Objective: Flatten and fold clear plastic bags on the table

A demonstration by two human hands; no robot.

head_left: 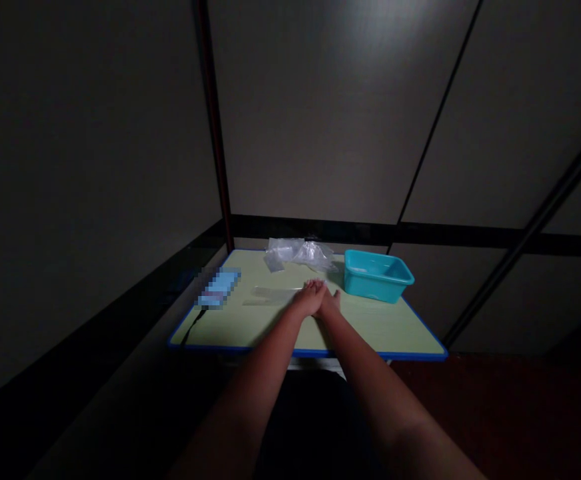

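My left hand (312, 297) and my right hand (330, 304) are together near the middle of the table, the left partly overlapping the right. The left fingers reach forward, stretched out. One digit of my right hand sticks out to the side, and its other fingers are mostly hidden behind the left hand. A flat clear plastic bag (273, 295) lies on the table, with its right end at my left hand. Whether either hand presses on it is too dim to tell. Behind the hands is a heap of clear plastic bags (298, 252).
A turquoise plastic basket (374, 285) stands right of my hands. At the table's left edge lies a blurred-out, light-blue flat object (219, 288), with a dark strap (193, 326) beside it. The pale yellow-green table (240, 333) has a blue rim. Walls rise behind and at left.
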